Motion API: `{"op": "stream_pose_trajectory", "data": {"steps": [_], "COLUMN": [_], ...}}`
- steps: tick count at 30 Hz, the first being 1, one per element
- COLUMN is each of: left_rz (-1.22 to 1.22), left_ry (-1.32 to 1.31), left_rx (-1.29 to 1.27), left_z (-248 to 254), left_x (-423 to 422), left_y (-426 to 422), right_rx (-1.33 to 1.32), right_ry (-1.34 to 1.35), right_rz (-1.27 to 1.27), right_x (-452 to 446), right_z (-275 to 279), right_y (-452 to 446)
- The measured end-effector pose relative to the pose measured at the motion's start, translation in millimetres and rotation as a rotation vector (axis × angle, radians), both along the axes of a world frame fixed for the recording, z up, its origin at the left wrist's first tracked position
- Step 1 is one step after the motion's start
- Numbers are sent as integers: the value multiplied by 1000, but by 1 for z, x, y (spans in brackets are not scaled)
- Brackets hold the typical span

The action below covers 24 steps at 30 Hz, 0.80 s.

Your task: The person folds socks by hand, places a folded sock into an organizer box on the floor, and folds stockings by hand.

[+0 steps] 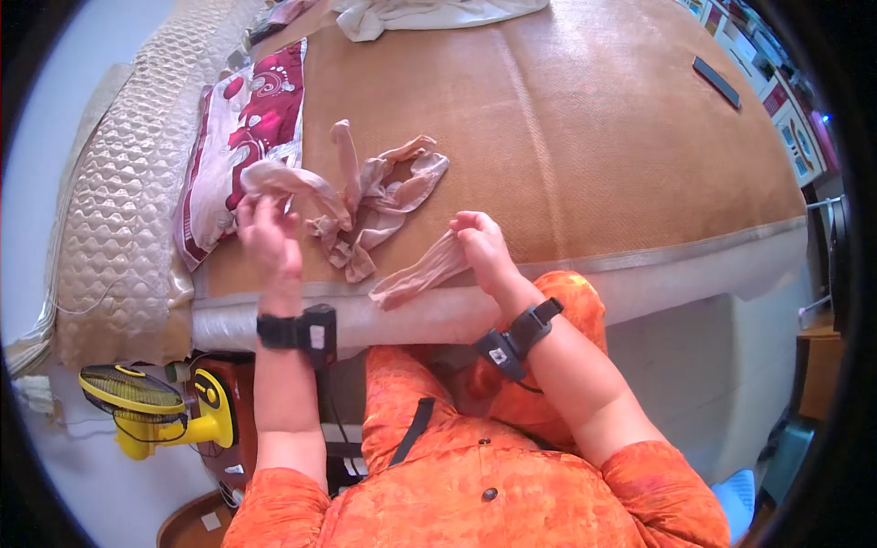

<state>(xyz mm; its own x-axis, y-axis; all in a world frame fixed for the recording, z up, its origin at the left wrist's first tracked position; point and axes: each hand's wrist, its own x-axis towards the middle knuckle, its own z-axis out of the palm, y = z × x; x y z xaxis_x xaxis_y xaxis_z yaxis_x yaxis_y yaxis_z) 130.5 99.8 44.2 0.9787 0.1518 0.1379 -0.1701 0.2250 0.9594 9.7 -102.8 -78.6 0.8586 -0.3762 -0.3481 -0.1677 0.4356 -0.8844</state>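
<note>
My left hand point(271, 239) is raised at the bed's near left side, its thumb apart from its slightly bent fingers. Its fingertips meet the end of a long, dusty-pink stocking-like cloth point(306, 185); I see no firm grip on it. That cloth runs to a crumpled heap of the same thin pink fabric point(388, 196) on the mat. My right hand point(484, 248) is closed on one end of a separate pink sock-like piece point(422, 272), which slants down to the left over the bed's edge. The fingers hide its gripped end.
A brown mat point(621, 146) covers the bed. On it lie a red-and-white pillow point(260, 137), a white cloth point(429, 14) and a dark phone-like object point(716, 82). A quilted cream cover point(128, 183) borders the left. A yellow fan point(169, 411) stands below left.
</note>
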Motion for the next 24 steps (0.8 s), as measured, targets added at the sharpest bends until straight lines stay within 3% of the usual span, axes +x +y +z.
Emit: {"op": "stream_pose_trajectory", "data": {"steps": [3, 4, 6, 7, 9, 10, 12, 14, 17, 18, 20, 21, 22, 24], "left_rz": [-68, -112, -145, -199, -301, -293, -279, -289, -357, -354, -297, -322, -332, -471], "left_ry": [-56, 32, 109, 135, 170, 164, 224, 220, 257, 260, 253, 246, 252, 246], "left_rx": [-68, -65, -59, -141, -250, -250, -338, -332, -276, -280, -75, -40, -48, 246], "left_z": [11, 3, -5, -6, -6, -6, -6, -7, -8, -7, -6, -13, -18, -30], "left_x": [-16, -16, -20, -25, -33, -36, -40, -45, -57, -64, -81, -84, -90, -104], "left_y": [20, 27, 43, 45, 52, 54, 56, 61, 60, 56, 37, 32, 25, 7], "right_rx": [-27, -25, -931, -927, -1133, -1134, -1090, -1131, -425, -428, -330, -468, -391, -354], "right_ry": [-171, -178, -32, -45, 236, 226, 399, 374, -75, -72, -238, -318, -352, -421], "right_rz": [-51, -42, -239, -234, -101, -95, 259, 264, -24, -21, -264, -182, -29, 296], "right_x": [4, 2, -3, -5, -12, -13, -13, -8, 10, 9, 5, 4, -3, -16], "right_z": [-7, -5, -1, -1, -2, -1, 3, -6, -31, -26, -7, -11, -1, 16], "right_y": [-4, -8, -13, -13, -11, -12, -16, -16, -21, -18, -7, -3, 5, 15]}}
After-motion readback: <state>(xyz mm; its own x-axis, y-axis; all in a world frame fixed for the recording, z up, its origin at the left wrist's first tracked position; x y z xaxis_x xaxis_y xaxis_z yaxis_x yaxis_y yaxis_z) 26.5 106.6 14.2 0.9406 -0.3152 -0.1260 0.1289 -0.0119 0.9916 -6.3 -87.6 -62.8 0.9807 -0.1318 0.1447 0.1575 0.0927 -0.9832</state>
